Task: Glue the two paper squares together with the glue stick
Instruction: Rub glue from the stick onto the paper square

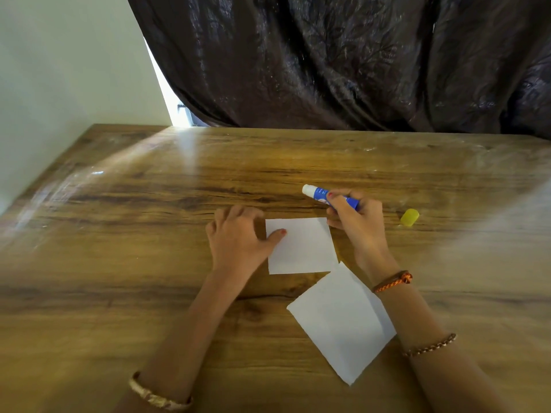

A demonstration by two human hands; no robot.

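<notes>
Nearest, the second paper square (340, 320) is lying loose on the table (119, 263), partly tucked under the right forearm, so it could easily get dragged or creased if that arm is shifted. Further out, the first paper square (301, 248) is being pinned only at its left edge by the thumb of the left hand (238, 234), other fingers resting relaxed, so it may slide or wrinkle under glue strokes. Beyond, the uncapped glue stick (329, 198) is being gripped in the right hand (354, 219), tip raised. The yellow cap (410, 217) might roll off.
</notes>
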